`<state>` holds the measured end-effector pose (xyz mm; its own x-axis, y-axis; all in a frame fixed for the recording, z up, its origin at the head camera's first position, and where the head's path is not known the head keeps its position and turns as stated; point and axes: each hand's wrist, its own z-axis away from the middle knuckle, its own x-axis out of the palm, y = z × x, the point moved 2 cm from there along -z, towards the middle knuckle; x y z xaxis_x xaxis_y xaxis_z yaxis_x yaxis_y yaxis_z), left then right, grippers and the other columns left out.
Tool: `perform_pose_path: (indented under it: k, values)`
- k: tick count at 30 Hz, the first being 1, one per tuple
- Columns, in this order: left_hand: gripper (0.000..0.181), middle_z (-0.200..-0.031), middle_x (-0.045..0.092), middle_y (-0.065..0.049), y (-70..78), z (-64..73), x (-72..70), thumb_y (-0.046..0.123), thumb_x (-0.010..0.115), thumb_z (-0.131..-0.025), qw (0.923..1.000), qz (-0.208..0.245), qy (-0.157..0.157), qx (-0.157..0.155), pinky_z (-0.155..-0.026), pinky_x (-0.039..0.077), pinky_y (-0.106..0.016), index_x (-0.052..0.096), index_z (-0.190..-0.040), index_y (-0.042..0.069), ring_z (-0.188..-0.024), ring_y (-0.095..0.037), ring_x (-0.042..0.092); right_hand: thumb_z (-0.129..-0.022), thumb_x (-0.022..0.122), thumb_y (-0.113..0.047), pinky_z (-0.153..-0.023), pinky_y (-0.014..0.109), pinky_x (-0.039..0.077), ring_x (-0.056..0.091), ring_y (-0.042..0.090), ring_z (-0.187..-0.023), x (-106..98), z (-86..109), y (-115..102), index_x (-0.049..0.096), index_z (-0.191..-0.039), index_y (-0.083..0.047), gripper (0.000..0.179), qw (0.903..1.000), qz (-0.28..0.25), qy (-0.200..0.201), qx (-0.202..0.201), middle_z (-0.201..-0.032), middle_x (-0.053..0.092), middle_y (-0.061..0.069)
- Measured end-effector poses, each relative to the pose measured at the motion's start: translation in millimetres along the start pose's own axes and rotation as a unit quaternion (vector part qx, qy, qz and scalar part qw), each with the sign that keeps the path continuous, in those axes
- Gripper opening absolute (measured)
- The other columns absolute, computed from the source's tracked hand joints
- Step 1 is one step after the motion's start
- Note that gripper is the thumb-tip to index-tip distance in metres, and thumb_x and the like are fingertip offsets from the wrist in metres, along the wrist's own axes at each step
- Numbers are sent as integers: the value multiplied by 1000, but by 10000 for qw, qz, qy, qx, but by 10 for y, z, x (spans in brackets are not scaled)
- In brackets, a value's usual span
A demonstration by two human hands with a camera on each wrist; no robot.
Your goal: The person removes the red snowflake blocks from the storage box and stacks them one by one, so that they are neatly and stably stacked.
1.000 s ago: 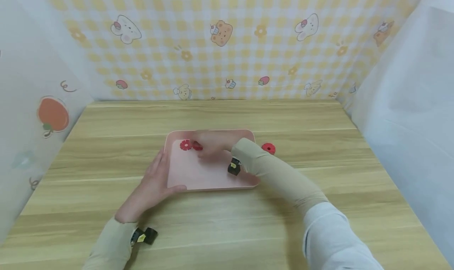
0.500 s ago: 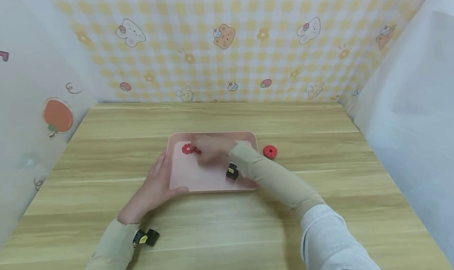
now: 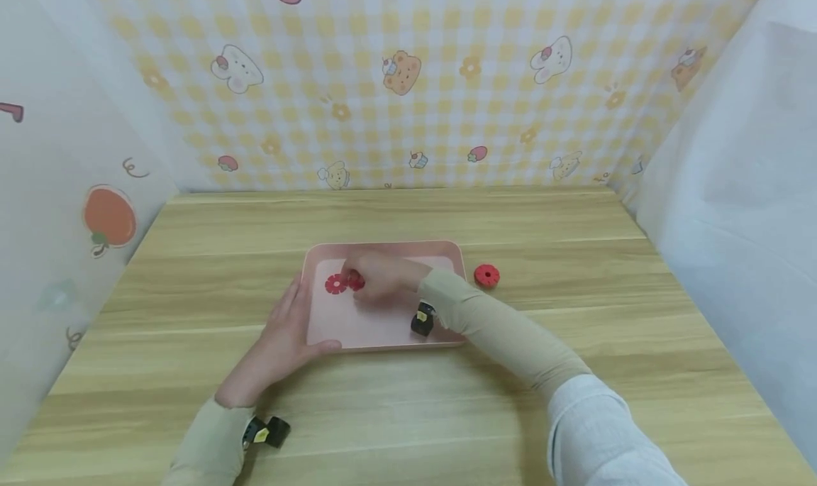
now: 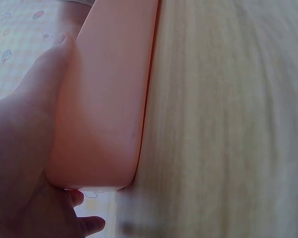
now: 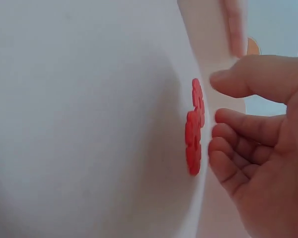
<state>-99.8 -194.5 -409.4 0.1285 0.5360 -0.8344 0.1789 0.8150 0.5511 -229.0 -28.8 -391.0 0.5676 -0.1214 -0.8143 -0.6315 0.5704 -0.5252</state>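
A shallow pink tray (image 3: 447, 253) stands on the table. My left hand (image 3: 281, 337) rests at its near left corner, fingers along the left wall and thumb across the front rim. In the left wrist view the thumb lies against the tray's outer wall (image 4: 102, 109). Two red notched discs lie in the tray: a left disc (image 3: 335, 284) and a right disc (image 3: 357, 282) partly covered by my fingers. My right hand (image 3: 379, 277) is over that right disc. In the right wrist view its thumb and loosely curled fingers are apart, beside the discs (image 5: 193, 144).
A thicker red notched piece (image 3: 487, 276), like a stack of discs, sits on the wooden table (image 3: 574, 294) just right of the tray. A checked, cartoon-printed backdrop (image 3: 357, 60) rises behind the table, with pale sheets at both sides.
Both red discs in the tray have shifted slightly toward the near edge, with the right hand over them. The left hand stays at the tray's corner. The head view has tilted slightly.
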Motion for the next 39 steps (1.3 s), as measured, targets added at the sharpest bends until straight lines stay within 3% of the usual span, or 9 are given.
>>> perform_pose_path:
  k: [4, 8, 15, 25, 35, 39]
  values:
    - [123, -158, 3, -26, -23, -12, 29, 54, 76, -73, 10000, -6, 21, 45, -109, 20, -67, 0, -152, -1, -142, -47, 11, -84, 68, -12, -74, 19, 49, 55, 12, -84, -10, 50, 84, 57, -117, -13, 35, 9986, -360, 383, 101, -93, 58, -2]
    - [124, -158, 2, -25, -43, -26, 33, 55, 76, -73, 10000, -42, -26, 6, -109, 20, -67, -1, -152, 0, -142, -47, 11, -83, 69, -14, -79, 20, 48, 53, 12, -89, -13, 64, 143, 54, -123, -12, 42, 9982, -123, 534, 232, -100, 55, -3]
    - [123, -158, 1, -24, -35, -33, 5, 53, 77, -73, 10000, -25, -56, -40, -109, 20, -68, -1, -152, 0, -142, -47, 10, -83, 71, -23, -86, 21, 46, 49, 14, -94, 3, 33, 151, 59, -119, -9, 40, 9956, 786, 451, 221, -105, 52, 0]
    - [122, -159, 1, -23, -34, -29, 17, 50, 78, -73, 9999, 43, -90, -60, -109, 19, -68, 0, -152, 0, -142, -46, 11, -83, 73, -22, -77, 18, 46, 51, 12, -88, 52, 4, 103, 58, -109, -11, 32, 9949, 939, 304, 210, -97, 53, -1]
    - [122, -158, 4, -23, -25, -8, 29, 51, 78, -72, 9999, 92, -78, -54, -107, 22, -69, 1, -152, 1, -141, -45, 13, -80, 73, -19, -78, 17, 47, 52, 12, -90, 50, 79, 104, 55, -114, -11, 39, 9974, 634, 262, 234, -100, 53, -2]
    - [121, -158, 4, -24, -6, -10, 4, 52, 77, -73, 9999, 41, -83, -71, -107, 22, -70, 1, -152, 0, -141, -46, 13, -79, 73, -18, -74, 19, 49, 53, 11, -85, 3, 155, 136, 55, -108, -16, 34, 9985, 370, 368, 147, -95, 54, -3]
